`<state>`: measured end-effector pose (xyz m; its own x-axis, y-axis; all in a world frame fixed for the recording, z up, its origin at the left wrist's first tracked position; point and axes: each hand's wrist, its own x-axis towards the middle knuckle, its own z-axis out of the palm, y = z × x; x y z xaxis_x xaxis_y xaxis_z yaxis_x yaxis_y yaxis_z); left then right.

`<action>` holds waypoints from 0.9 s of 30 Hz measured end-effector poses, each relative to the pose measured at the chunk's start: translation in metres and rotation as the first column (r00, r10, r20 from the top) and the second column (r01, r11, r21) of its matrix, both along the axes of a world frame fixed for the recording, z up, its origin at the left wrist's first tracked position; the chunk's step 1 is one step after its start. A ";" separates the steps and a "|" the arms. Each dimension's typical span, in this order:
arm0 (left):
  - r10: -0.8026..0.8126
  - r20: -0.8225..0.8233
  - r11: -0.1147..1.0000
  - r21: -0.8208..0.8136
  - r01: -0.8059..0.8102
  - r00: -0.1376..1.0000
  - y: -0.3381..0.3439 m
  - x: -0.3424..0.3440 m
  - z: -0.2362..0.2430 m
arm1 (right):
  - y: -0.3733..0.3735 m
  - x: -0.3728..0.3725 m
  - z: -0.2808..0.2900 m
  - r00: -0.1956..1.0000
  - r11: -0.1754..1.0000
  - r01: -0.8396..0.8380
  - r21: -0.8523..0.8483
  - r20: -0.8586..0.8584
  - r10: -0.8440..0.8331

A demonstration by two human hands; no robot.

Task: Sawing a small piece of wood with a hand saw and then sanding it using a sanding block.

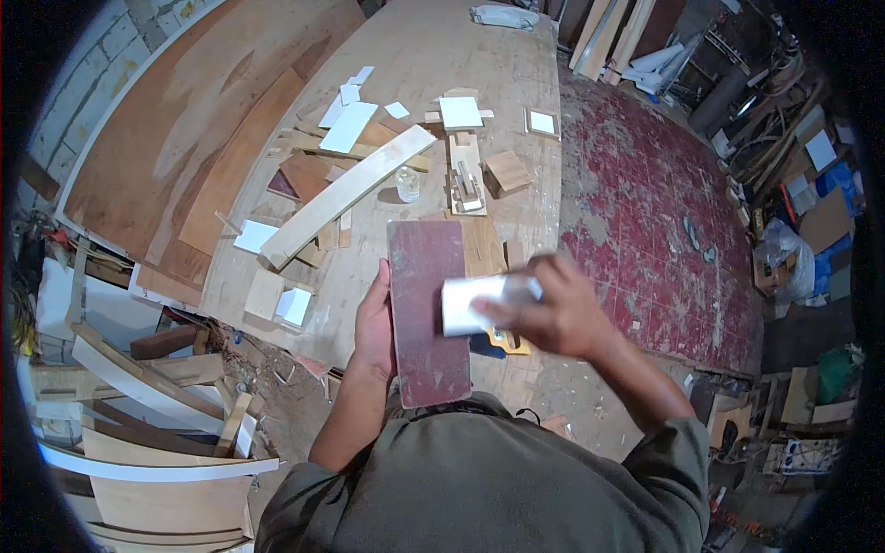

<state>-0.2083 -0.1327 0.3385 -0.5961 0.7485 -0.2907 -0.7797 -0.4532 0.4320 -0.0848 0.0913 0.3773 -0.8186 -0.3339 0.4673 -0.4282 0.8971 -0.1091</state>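
Observation:
My left hand (374, 318) grips the left edge of a flat, dark red rectangular board (424, 359), held upright in front of my chest. My right hand (560, 309) pinches a small white-faced rectangular piece (461, 307), smeared by motion. This piece overlaps the board's right edge; whether it touches the surface I cannot tell. Beneath my right hand shows part of a yellow-handled tool (510, 344), the rest of it hidden.
On the wooden table lie a long pale plank (346, 194), a clear jar (407, 184), a wooden plane-like tool (466, 175), a wooden block (507, 172) and several white-faced pieces (349, 127). Curved wood strips (147, 387) stand at left. Red floor (645, 221) lies at right.

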 end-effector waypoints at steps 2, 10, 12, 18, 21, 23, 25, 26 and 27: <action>0.009 -0.010 1.000 0.027 -0.009 1.000 0.001 0.000 -0.005 | -0.024 0.015 -0.005 0.992 0.992 -0.126 0.011 0.027 0.126; -0.005 -0.011 0.995 0.104 0.006 1.000 -0.003 -0.002 -0.018 | -0.025 0.022 -0.005 0.987 0.987 -0.158 -0.040 0.021 0.159; 0.063 -0.013 0.997 0.056 -0.062 0.998 -0.004 0.001 -0.008 | 0.009 0.010 0.000 0.999 0.999 0.040 -0.007 -0.002 -0.040; 0.070 -0.041 0.996 0.060 -0.068 0.997 -0.016 -0.006 -0.013 | 0.022 0.019 0.003 0.993 0.698 0.110 -0.708 0.056 -0.099; 0.146 -0.138 0.989 0.016 -0.145 0.980 -0.020 -0.001 0.000 | -0.003 0.025 -0.006 0.983 0.496 0.090 -0.864 0.158 0.097; 0.147 -0.208 0.988 -0.024 -0.155 0.967 -0.021 0.004 0.007 | -0.011 0.029 -0.018 0.970 0.379 0.118 -0.918 0.188 0.154; 0.093 -0.277 0.993 -0.041 -0.109 0.956 -0.023 0.007 0.012 | -0.018 0.033 -0.024 0.953 0.255 0.149 -0.955 0.208 0.222; 0.095 -0.277 0.993 -0.039 -0.110 0.956 -0.024 0.008 0.015 | -0.022 0.034 -0.026 0.944 0.214 0.158 -0.964 0.211 0.255; 0.087 -0.294 0.995 -0.015 -0.095 0.952 -0.024 0.008 0.017 | -0.024 0.033 -0.027 0.934 0.173 0.168 -0.970 0.213 0.288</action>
<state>-0.2004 -0.1567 0.3556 -0.7231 0.6813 -0.1138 -0.5736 -0.5005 0.6484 -0.0514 0.0673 0.3503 -0.9683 0.1461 0.2028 -0.2147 -0.0707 -0.9741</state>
